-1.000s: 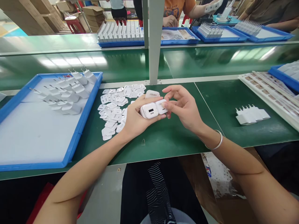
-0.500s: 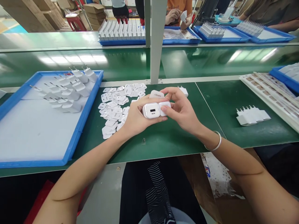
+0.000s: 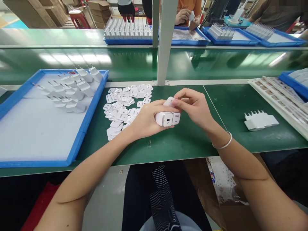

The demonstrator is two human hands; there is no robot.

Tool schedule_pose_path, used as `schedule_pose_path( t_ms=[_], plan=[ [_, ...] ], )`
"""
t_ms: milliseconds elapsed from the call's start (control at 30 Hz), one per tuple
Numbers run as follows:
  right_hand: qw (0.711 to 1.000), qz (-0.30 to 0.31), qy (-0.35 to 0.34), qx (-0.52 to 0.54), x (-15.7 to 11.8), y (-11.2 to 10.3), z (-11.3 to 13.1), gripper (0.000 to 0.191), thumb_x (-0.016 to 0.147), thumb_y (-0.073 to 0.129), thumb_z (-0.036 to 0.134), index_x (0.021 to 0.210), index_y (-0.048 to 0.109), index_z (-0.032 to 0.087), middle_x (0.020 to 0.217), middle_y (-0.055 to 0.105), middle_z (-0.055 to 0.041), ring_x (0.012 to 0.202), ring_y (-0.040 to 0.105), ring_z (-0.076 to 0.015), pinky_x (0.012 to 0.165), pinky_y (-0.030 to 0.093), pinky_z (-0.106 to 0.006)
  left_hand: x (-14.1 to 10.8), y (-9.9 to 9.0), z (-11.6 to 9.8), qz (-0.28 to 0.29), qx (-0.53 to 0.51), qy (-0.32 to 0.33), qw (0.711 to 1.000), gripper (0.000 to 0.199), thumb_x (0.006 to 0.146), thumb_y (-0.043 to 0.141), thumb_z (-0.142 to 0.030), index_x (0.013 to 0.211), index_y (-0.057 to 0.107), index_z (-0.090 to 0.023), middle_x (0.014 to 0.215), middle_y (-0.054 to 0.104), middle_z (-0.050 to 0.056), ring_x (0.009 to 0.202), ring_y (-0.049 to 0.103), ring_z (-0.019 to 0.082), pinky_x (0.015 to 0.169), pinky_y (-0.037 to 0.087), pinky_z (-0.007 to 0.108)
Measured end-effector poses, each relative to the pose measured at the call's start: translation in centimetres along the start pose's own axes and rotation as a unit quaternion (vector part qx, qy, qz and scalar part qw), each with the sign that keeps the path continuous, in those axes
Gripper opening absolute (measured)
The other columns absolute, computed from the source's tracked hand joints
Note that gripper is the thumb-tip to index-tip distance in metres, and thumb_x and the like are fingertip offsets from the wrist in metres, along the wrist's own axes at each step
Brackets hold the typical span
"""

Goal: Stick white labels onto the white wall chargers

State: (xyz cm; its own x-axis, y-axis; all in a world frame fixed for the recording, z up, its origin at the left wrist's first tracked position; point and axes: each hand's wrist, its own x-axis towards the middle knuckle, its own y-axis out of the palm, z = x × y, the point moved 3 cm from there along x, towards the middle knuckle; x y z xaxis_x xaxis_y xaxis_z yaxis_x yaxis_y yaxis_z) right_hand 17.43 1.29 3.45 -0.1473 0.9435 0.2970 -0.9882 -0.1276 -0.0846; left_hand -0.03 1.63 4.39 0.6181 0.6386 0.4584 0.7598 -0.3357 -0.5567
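My left hand (image 3: 146,118) is wrapped round two white plug chargers held side by side. The nearer charger (image 3: 164,119) shows a face with a dark USB slot and a smaller port below it. Beside it, the second charger (image 3: 176,118) has a face with grey lettering and one small port. Just above them my right hand (image 3: 194,104) pinches a small white cover plate (image 3: 168,101) between thumb and fingers. A pile of similar loose white plates (image 3: 120,110) lies on the green bench, partly behind my left hand.
A blue-rimmed tray (image 3: 79,141) with several upturned chargers (image 3: 72,91) stands at left. More chargers (image 3: 261,120) lie at right, near a white strip tray (image 3: 276,109). A metal post (image 3: 165,45) rises ahead. Across the bench, a person's hands (image 3: 185,17) hold a white piece.
My right thumb has left the second charger's face, which now shows its lettering. My right hand has risen to the cover plate above. The chargers have turned and shifted slightly right.
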Motion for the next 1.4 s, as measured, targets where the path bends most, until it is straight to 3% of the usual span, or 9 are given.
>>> schedule_pose_path(
  t_ms=[133, 233, 333, 433, 567, 733, 967, 1400],
  plan=[
    [0.999, 0.014, -0.022, -0.028, 0.4, -0.6, -0.4, 0.021, 0.087, 0.078, 0.039, 0.081, 0.07, 0.02, 0.079, 0.066, -0.0004, 0.063, 0.061, -0.0125, 0.054, 0.055, -0.026, 0.1, -0.1, 0.6, -0.007, -0.052, -0.038, 0.998, 0.038, 0.068, 0.089, -0.027, 0.105, 0.078, -0.025, 0.097, 0.077, 0.004, 0.079, 0.07, 0.016, 0.072, 0.055, 0.028],
    [1.0, -0.002, -0.008, -0.03, 0.5, -0.8, -0.5, 0.019, 0.089, 0.075, 0.04, 0.091, 0.074, 0.021, 0.092, 0.068, -0.0028, 0.071, 0.065, -0.014, 0.055, 0.058, -0.025, 0.1, -0.3, 1.0, -0.033, -0.083, -0.071, 0.993, 0.04, 0.067, 0.09, -0.029, 0.104, 0.077, -0.025, 0.099, 0.077, 0.004, 0.082, 0.07, 0.018, 0.072, 0.055, 0.029],
    [0.998, 0.007, 0.05, 0.022, 0.4, -0.6, -0.6, 0.025, 0.087, 0.077, 0.043, 0.097, 0.073, 0.021, 0.095, 0.069, -0.0035, 0.074, 0.066, -0.0142, 0.056, 0.06, -0.024, 0.1, -0.4, 1.3, -0.055, -0.094, -0.081, 0.991, 0.041, 0.065, 0.092, -0.029, 0.103, 0.078, -0.024, 0.103, 0.077, 0.005, 0.089, 0.071, 0.02, 0.076, 0.056, 0.031],
    [0.985, 0.015, 0.121, 0.119, 0.3, -0.1, -0.9, 0.031, 0.079, 0.085, 0.043, 0.091, 0.069, 0.019, 0.087, 0.069, -0.0019, 0.075, 0.066, -0.0133, 0.059, 0.06, -0.023, 0.1, -0.5, 1.5, -0.068, -0.111, -0.075, 0.989, 0.043, 0.065, 0.092, -0.027, 0.106, 0.078, -0.025, 0.109, 0.077, 0.006, 0.1, 0.072, 0.022, 0.085, 0.058, 0.033],
    [0.961, -0.028, 0.183, 0.205, 0.2, -0.1, -1.5, 0.031, 0.072, 0.09, 0.036, 0.088, 0.07, 0.018, 0.089, 0.07, -0.0013, 0.08, 0.066, -0.0121, 0.067, 0.06, -0.023, 0.0, -0.6, 1.5, -0.077, -0.114, -0.066, 0.988, 0.044, 0.066, 0.091, -0.026, 0.108, 0.077, -0.025, 0.114, 0.076, 0.007, 0.106, 0.072, 0.024, 0.091, 0.059, 0.036],
    [0.967, -0.128, 0.104, 0.195, 0.2, -1.0, -1.0, 0.02, 0.073, 0.089, 0.03, 0.083, 0.075, 0.02, 0.08, 0.067, 0.0003, 0.071, 0.062, -0.0094, 0.062, 0.056, -0.021, -0.1, -0.5, 1.6, -0.123, -0.057, -0.031, 0.99, 0.044, 0.069, 0.09, -0.025, 0.111, 0.076, -0.026, 0.12, 0.074, 0.007, 0.112, 0.071, 0.025, 0.102, 0.056, 0.042],
    [0.983, -0.028, 0.073, 0.164, -1.3, 1.3, -0.3, 0.018, 0.069, 0.091, 0.029, 0.079, 0.079, 0.02, 0.07, 0.07, -0.0005, 0.061, 0.062, -0.0116, 0.056, 0.055, -0.025, -0.5, 0.1, 2.0, -0.154, 0.053, -0.005, 0.987, 0.035, 0.077, 0.083, -0.022, 0.11, 0.075, -0.028, 0.119, 0.075, 0.005, 0.111, 0.071, 0.024, 0.097, 0.059, 0.045],
    [0.975, -0.011, 0.102, 0.196, -1.2, 1.6, -0.4, 0.02, 0.066, 0.093, 0.028, 0.077, 0.078, 0.02, 0.069, 0.067, 0.001, 0.061, 0.057, -0.0096, 0.056, 0.049, -0.023, -0.6, 0.5, 1.9, -0.158, 0.071, 0.013, 0.985, 0.034, 0.079, 0.079, -0.019, 0.111, 0.075, -0.027, 0.121, 0.074, 0.005, 0.11, 0.071, 0.023, 0.094, 0.06, 0.042]
  ],
)
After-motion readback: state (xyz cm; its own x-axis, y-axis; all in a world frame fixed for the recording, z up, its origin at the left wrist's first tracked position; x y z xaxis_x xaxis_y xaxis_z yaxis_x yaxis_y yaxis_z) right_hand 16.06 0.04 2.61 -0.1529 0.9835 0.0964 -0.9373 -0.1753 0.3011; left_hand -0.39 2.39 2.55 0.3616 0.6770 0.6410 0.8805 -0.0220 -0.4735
